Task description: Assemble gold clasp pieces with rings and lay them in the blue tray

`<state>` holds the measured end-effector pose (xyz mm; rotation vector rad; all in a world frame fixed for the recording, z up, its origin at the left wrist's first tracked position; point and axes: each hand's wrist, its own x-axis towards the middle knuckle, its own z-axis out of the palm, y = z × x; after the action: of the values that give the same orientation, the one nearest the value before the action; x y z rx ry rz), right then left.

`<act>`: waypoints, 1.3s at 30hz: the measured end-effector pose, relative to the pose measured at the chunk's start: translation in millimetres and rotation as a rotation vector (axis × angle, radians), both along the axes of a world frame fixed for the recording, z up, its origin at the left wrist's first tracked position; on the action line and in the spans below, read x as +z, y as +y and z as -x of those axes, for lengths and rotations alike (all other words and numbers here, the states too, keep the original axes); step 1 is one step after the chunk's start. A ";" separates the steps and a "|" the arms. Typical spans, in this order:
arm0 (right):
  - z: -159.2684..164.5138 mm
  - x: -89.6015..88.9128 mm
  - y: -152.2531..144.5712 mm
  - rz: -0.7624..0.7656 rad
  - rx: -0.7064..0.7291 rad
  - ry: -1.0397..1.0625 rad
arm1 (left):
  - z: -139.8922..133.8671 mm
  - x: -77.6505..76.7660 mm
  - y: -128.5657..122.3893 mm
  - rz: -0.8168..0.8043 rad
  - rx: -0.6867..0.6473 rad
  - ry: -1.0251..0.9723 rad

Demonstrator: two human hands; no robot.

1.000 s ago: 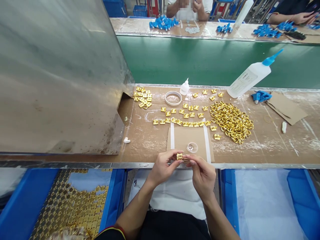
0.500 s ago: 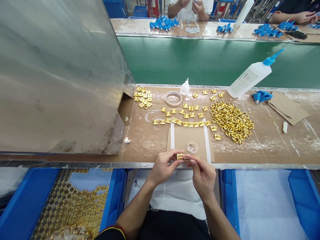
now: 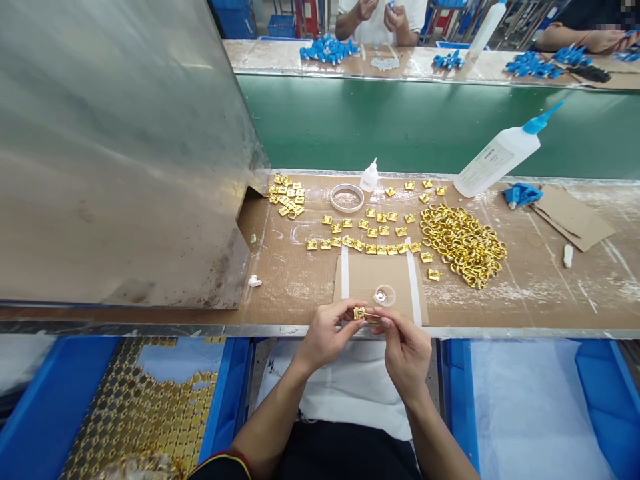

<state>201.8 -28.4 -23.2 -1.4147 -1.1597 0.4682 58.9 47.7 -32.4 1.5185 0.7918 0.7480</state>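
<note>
My left hand (image 3: 326, 337) pinches a small gold square piece (image 3: 359, 313) between thumb and fingertips, just over the table's front edge. My right hand (image 3: 407, 353) is closed on a thin stick (image 3: 373, 316), whose tip meets the gold piece or lies very close to it. Right behind my fingers, a small clear cup (image 3: 385, 295) stands on a taped-down cardboard sheet (image 3: 375, 273). Beyond the sheet, gold square pieces (image 3: 382, 249) lie in loose rows. A heap of gold rings (image 3: 465, 243) is to their right.
A large metal housing (image 3: 125, 153) blocks the left side. Toward the back stand a small dropper bottle (image 3: 369, 176), a tape roll (image 3: 347, 198) and a tilted large bottle (image 3: 495, 163). Blue bins (image 3: 235, 393) flank my lap. Across the green belt (image 3: 390, 120), other people handle blue parts.
Both hands stay almost in place, with the gold piece and the stick still held together. The camera view has shifted very slightly.
</note>
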 end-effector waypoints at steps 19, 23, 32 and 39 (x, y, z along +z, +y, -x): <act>-0.7 6.2 -2.9 0.040 -0.002 0.078 | 0.2 1.1 -0.5 0.055 0.012 -0.009; -14.6 6.3 0.5 -0.002 -0.147 -0.063 | 0.0 0.1 -1.5 0.070 0.020 -0.051; -33.4 -15.8 19.2 -0.012 -0.193 -0.362 | 1.5 0.4 0.4 0.159 0.037 -0.223; -22.4 -9.5 3.0 -0.112 -0.355 -0.198 | 8.7 5.1 -5.9 0.005 0.042 -0.170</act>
<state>224.1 -25.3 -32.7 -1.5530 -1.0422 0.0138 50.2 41.8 -27.3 1.4163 0.6993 0.8929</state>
